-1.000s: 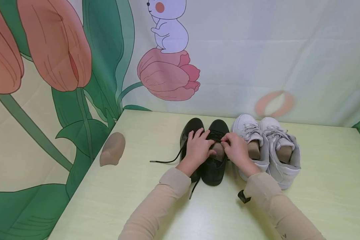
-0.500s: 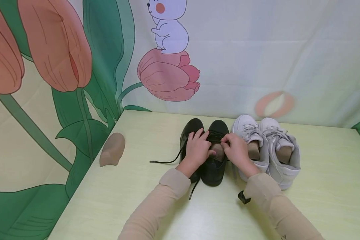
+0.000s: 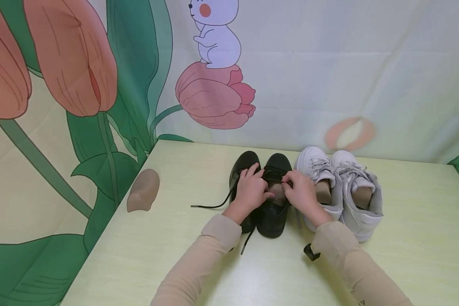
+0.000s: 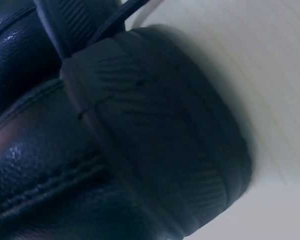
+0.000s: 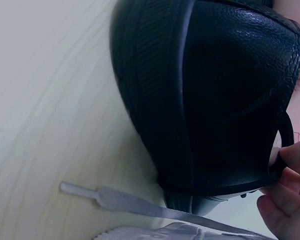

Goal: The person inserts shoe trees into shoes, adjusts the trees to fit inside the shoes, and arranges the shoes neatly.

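Note:
Two black leather shoes stand side by side on the table, the left black shoe (image 3: 245, 163) and the right black shoe (image 3: 278, 163). My left hand (image 3: 251, 187) lies across them, holding the right shoe's left side with its thumb near the opening. At that shoe's right eyelets, my right hand (image 3: 303, 192) pinches a black shoelace (image 5: 287, 129) between thumb and finger. A brown shoe insert (image 3: 277, 192) fills the opening. One loose black lace (image 3: 214, 207) trails left over the table. The left wrist view has only the shoe heel (image 4: 160, 125); the hand is out of it.
White sneakers (image 3: 363, 219) with brown inserts stand close right of the black shoes; a pale lace (image 5: 135, 202) hangs beside them. A loose brown insert (image 3: 143, 190) lies at the table's left edge. A printed cloth (image 3: 290, 85) hangs behind the table (image 3: 267, 280).
My left hand has shifted very slightly left, and a dark tip now shows below its cuff. The right hand keeps its pinch almost in place.

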`<move>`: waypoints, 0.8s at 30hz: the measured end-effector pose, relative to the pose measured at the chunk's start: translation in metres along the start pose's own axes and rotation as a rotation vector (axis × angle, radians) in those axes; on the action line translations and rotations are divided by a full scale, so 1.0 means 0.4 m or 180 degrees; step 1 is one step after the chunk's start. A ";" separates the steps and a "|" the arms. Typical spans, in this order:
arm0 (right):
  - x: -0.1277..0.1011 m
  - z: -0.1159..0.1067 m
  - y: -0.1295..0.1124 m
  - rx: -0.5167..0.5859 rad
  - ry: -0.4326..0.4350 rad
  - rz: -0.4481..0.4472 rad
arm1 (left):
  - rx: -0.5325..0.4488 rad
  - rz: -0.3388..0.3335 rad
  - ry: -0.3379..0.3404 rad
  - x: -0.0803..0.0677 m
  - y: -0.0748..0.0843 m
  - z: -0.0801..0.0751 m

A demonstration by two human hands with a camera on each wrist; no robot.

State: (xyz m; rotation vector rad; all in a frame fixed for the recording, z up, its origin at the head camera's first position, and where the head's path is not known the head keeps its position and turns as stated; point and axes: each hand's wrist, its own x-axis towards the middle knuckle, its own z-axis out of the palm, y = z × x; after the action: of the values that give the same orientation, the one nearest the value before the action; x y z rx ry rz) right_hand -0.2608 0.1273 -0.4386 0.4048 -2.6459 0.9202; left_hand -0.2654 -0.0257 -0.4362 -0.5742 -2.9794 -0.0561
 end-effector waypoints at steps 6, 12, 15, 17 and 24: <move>-0.002 0.005 0.001 0.0065 0.0035 0.0011 | -0.0158 -0.0017 -0.0062 0.000 -0.002 -0.001; -0.007 0.016 0.003 0.0227 0.0175 0.0035 | -0.0152 -0.0065 -0.0147 0.002 0.001 -0.005; -0.009 0.018 0.000 0.0275 0.0236 0.0052 | -0.0132 -0.0081 -0.0182 0.002 0.002 -0.009; -0.011 0.018 -0.001 0.0287 0.0250 0.0064 | -0.0139 -0.0076 -0.0194 0.002 0.003 -0.010; -0.012 0.017 -0.001 0.0332 0.0227 0.0097 | -0.0298 -0.0046 -0.0072 0.000 -0.003 -0.014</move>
State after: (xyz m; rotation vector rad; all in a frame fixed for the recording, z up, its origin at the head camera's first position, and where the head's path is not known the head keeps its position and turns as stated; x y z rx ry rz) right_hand -0.2576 0.1235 -0.4455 0.3501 -2.5538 1.0651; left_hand -0.2652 -0.0271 -0.4306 -0.5674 -3.0160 -0.1927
